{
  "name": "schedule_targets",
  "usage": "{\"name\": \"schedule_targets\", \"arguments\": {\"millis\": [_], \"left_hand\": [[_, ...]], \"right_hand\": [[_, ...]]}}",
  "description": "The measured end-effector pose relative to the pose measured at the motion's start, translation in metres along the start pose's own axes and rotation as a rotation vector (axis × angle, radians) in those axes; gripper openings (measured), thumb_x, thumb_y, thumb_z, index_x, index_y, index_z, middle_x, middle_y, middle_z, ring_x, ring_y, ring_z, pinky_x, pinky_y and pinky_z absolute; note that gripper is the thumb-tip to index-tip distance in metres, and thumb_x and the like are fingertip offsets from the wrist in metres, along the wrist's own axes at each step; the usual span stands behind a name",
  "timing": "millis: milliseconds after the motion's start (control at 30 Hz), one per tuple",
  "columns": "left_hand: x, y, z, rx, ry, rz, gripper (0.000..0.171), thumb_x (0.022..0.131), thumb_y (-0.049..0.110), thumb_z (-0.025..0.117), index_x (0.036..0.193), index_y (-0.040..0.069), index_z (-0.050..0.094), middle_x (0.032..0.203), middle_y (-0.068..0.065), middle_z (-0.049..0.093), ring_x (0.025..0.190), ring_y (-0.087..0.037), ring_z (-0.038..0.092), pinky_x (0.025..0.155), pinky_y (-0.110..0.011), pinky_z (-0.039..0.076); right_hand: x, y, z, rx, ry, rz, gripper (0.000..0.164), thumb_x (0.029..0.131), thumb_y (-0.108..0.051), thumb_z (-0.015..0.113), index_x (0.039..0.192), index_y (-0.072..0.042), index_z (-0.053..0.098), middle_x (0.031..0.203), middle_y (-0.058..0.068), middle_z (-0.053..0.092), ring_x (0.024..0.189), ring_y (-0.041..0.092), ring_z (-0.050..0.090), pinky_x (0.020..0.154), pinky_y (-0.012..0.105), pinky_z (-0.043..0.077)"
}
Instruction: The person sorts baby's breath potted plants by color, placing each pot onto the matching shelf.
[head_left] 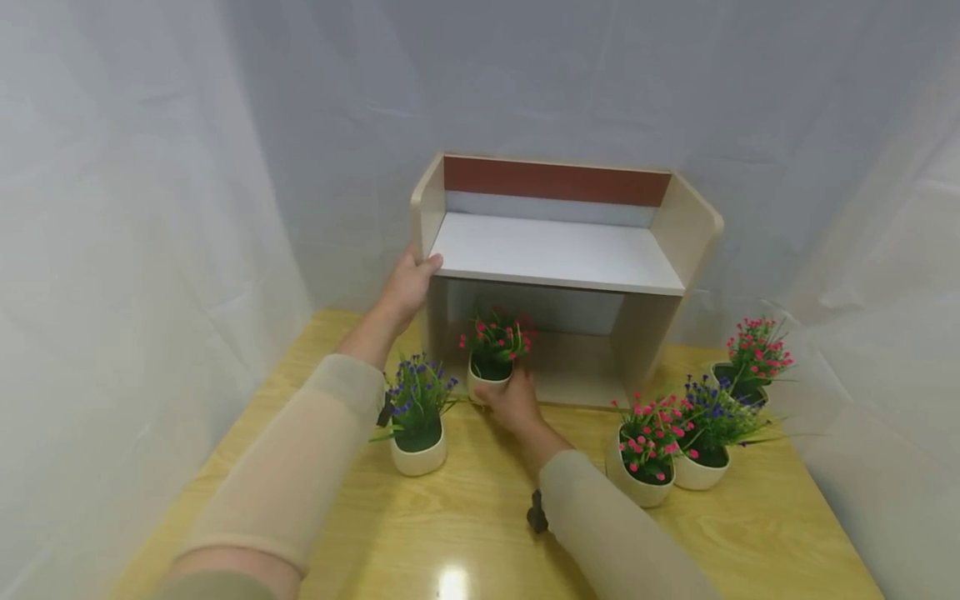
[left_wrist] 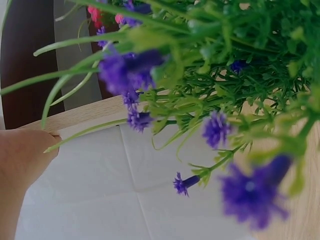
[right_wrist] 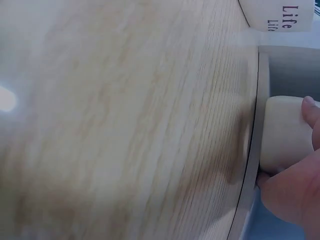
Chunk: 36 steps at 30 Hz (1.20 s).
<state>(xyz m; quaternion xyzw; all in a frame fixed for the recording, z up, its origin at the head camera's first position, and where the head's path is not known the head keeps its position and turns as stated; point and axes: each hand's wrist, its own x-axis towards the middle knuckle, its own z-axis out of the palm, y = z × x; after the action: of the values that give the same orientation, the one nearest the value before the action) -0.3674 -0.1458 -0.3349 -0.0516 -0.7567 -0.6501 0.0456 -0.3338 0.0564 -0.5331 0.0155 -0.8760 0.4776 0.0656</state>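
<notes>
A two-tier desktop shelf (head_left: 555, 250) with pale side panels stands at the back of the table. My left hand (head_left: 407, 287) grips its left side panel, thumb at the front edge by the upper board. My right hand (head_left: 517, 404) holds a small white flower pot (head_left: 486, 387) with pink flowers (head_left: 498, 335) at the left front of the lower compartment. The right wrist view shows this pot (right_wrist: 285, 132) just inside the shelf's front edge, with thumb and fingers on its sides. Purple flowers (left_wrist: 215, 130) fill much of the left wrist view, in front of the shelf's side.
A white pot with purple flowers (head_left: 417, 450) stands below my left forearm. At the right are two pots with pink flowers (head_left: 645, 483) (head_left: 750, 367) and one with purple flowers (head_left: 701, 471). Pale sheeting (head_left: 345, 125) hangs behind and beside the wooden table (head_left: 450, 525).
</notes>
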Motion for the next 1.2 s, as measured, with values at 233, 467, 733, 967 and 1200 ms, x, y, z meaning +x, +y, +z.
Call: {"name": "schedule_targets", "arguments": {"millis": [233,467,733,967,1200], "left_hand": [[-0.001,-0.002,0.006,-0.004,-0.011,-0.016,0.065,0.116,0.027,0.046,0.174,0.016,0.019,0.179,-0.016,0.028,0.167,-0.039,0.026,0.138,-0.062,0.017],[0.001,0.0,0.004,-0.005,-0.003,-0.009,0.065,0.117,0.029,0.045,0.174,0.015,0.017,0.179,-0.016,0.028,0.167,-0.038,0.026,0.139,-0.058,0.015],[-0.001,0.0,0.002,-0.005,-0.015,-0.007,0.064,0.117,0.029,0.044,0.174,0.017,0.018,0.18,-0.013,0.028,0.168,-0.036,0.024,0.139,-0.059,0.014],[-0.003,-0.001,0.003,0.002,-0.001,-0.009,0.063,0.117,0.027,0.045,0.174,0.016,0.02,0.179,-0.015,0.029,0.168,-0.037,0.024,0.139,-0.059,0.014],[-0.003,-0.003,0.003,0.004,-0.005,-0.004,0.064,0.116,0.029,0.046,0.174,0.016,0.021,0.179,-0.015,0.029,0.168,-0.038,0.024,0.139,-0.061,0.014]], "right_hand": [[0.008,0.004,0.007,-0.031,-0.001,0.009,0.086,0.089,-0.034,0.091,0.155,-0.002,0.047,0.142,0.033,0.053,0.134,0.048,0.056,0.12,0.06,0.049],[0.02,0.001,0.015,-0.051,-0.021,-0.027,0.081,0.091,-0.036,0.088,0.152,-0.001,0.048,0.141,0.032,0.055,0.135,0.046,0.052,0.121,0.058,0.048],[0.022,-0.01,0.018,-0.038,-0.037,-0.048,0.073,0.094,-0.03,0.086,0.148,0.004,0.05,0.137,0.033,0.06,0.133,0.05,0.056,0.121,0.06,0.047],[0.036,0.013,0.036,-0.054,0.016,-0.106,0.072,0.093,-0.038,0.086,0.142,0.004,0.054,0.127,0.029,0.065,0.122,0.048,0.062,0.111,0.06,0.053],[0.024,-0.002,0.032,0.076,0.028,-0.045,0.07,0.091,-0.023,0.088,0.144,0.006,0.053,0.129,0.032,0.064,0.125,0.049,0.061,0.118,0.062,0.049]]}}
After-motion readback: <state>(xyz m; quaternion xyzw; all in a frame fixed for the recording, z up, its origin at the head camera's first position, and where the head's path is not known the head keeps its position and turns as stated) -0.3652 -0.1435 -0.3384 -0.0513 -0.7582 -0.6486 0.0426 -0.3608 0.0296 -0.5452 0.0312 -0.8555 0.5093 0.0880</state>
